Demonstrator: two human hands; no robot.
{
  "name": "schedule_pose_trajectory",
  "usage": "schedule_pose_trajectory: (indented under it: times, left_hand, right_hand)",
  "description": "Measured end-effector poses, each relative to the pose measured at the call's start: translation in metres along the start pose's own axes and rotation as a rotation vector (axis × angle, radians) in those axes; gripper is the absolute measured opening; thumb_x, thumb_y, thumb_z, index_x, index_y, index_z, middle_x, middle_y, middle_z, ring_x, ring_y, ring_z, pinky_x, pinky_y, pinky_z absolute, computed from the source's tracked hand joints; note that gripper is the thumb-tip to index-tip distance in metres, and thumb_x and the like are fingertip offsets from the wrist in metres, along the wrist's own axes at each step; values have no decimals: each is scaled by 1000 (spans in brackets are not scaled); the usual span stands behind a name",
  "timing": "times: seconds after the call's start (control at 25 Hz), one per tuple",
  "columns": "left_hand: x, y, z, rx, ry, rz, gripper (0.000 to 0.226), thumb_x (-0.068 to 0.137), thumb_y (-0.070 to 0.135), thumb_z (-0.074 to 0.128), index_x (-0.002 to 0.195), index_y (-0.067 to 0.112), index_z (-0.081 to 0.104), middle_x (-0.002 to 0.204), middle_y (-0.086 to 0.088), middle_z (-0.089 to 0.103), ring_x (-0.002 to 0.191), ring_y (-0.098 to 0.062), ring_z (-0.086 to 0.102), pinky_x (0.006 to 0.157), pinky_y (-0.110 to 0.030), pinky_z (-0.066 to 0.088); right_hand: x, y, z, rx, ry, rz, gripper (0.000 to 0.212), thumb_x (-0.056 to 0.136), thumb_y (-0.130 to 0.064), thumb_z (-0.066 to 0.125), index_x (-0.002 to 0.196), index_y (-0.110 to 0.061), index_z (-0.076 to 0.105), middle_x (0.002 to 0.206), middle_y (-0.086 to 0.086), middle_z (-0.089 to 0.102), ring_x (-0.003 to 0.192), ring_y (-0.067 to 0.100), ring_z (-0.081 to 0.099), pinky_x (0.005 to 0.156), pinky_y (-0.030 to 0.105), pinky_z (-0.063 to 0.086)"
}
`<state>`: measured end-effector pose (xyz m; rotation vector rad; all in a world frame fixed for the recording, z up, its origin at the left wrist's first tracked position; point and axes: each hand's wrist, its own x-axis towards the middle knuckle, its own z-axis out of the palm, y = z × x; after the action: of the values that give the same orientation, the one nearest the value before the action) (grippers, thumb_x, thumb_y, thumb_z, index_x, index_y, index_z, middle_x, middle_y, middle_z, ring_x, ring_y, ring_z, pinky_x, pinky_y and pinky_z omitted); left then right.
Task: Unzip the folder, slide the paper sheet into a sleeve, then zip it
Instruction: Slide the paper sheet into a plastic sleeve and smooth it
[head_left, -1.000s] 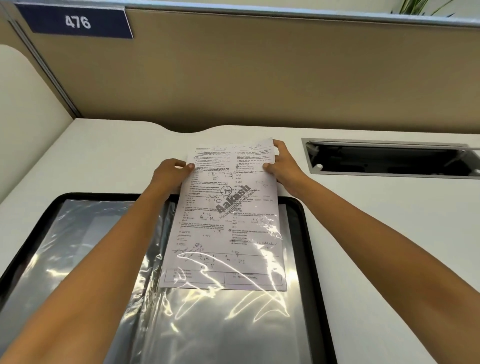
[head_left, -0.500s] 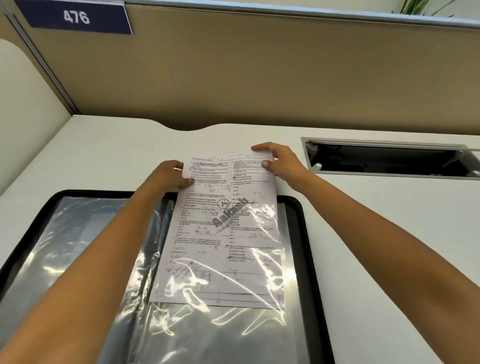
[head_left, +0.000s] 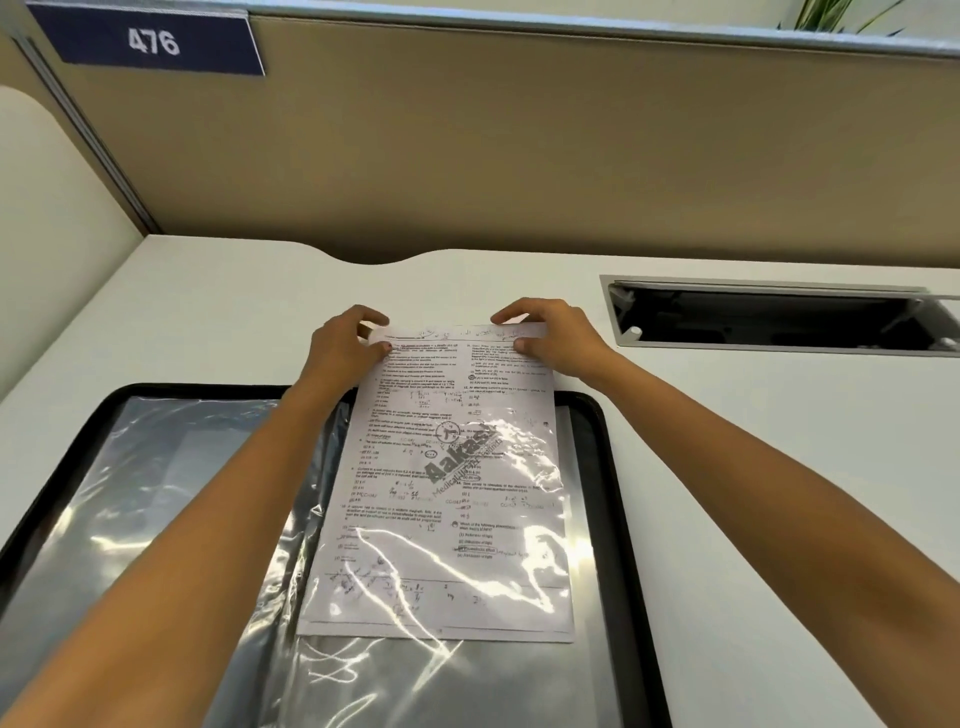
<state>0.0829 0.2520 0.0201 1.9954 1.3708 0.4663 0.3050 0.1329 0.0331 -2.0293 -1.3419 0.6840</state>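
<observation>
Paper sheet (head_left: 441, 483) lower part under glare-streaked sleeve (head_left: 467, 665) | left hand (head_left: 345, 345), right hand (head_left: 558, 335) pinch top corners

A black folder (head_left: 618, 519) lies open on the white bench (head_left: 779, 467), its clear sleeves (head_left: 171, 493) catching glare. A printed paper sheet (head_left: 447, 467) sits partly inside the right-hand sleeve, its top edge sticking out past the folder's rim toward 12 o'clock. The left hand (head_left: 345, 345) pinches the sheet's top left corner and the right hand (head_left: 558, 332) pinches the top right corner, each grip closed on the paper. At 2 o'clock a cable hatch (head_left: 779, 322) is set into the bench. At 11 o'clock, a blue plate (head_left: 150, 44) on the beige partition (head_left: 519, 156) reads 476.
</observation>
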Motion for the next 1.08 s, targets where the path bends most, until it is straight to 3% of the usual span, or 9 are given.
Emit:
schedule_pose_trajectory:
  times: [0.12, 0.24, 0.4, 0.56, 0.68, 0.84, 0.96, 1.08]
  left_hand:
    - [1, -4, -1, -4, -26, -13, 30, 87, 15, 66, 117, 18, 60, 120, -9, 60, 96, -19, 52, 79, -34, 51]
    - [2, -7, -2, 29, -22, -20, 23, 87, 17, 66, 109, 16, 61, 117, -8, 61, 95, -19, 51, 75, -30, 44]
    - [0, -12, -6, 89, -34, 46, 11, 91, 25, 60, 95, 15, 64, 108, -3, 63, 94, -16, 51, 80, -27, 36]
    - [-5, -19, -13, 216, -112, 119, 13, 90, 34, 60, 88, 21, 65, 99, 3, 64, 94, -19, 57, 86, -36, 42]
    - [-14, -20, -16, 439, -160, 188, 18, 91, 44, 55, 90, 27, 63, 96, 8, 60, 96, -17, 55, 88, -37, 29]
    - [-31, -19, -15, 514, -179, 233, 25, 89, 52, 51, 92, 30, 63, 98, 8, 57, 95, -14, 51, 81, -35, 18]
    - [-40, -20, -18, 533, -143, 279, 18, 86, 55, 55, 90, 38, 60, 100, 10, 49, 97, -11, 41, 80, -34, 16]
    - [-47, -14, -13, 505, -181, 358, 13, 84, 52, 59, 92, 42, 60, 100, 13, 51, 99, -10, 41, 80, -34, 17]
  right_hand:
    - [1, -3, 5, -20, 12, 17, 34, 88, -3, 63, 116, -20, 68, 125, 3, 61, 111, 18, 52, 92, 25, 44]
    - [-1, -2, 6, 40, -15, 60, 27, 87, -6, 65, 110, -20, 71, 112, 1, 67, 99, 14, 57, 80, 18, 42]
    - [-8, -3, 5, 0, -88, 10, 17, 86, -10, 69, 100, -18, 74, 100, 0, 71, 81, 4, 58, 74, 18, 41]
    - [-19, -9, 5, -21, -157, -46, 12, 85, -13, 70, 95, -17, 75, 91, -4, 72, 73, -2, 57, 65, 12, 41]
    - [-31, -12, 5, -61, -217, -74, 12, 85, -15, 70, 96, -18, 75, 90, -6, 71, 74, -3, 57, 61, 6, 40]
    - [-47, -12, 12, -126, -257, -104, 13, 87, -20, 69, 98, -18, 74, 87, -9, 67, 72, -5, 53, 61, -2, 38]
    - [-54, -12, 17, -132, -226, -90, 16, 88, -31, 66, 96, -19, 73, 88, -8, 67, 71, -4, 52, 61, 5, 37]
    - [-57, -13, 23, -153, -216, -50, 23, 88, -40, 63, 93, -20, 73, 89, -4, 66, 79, 8, 57, 72, 21, 40]
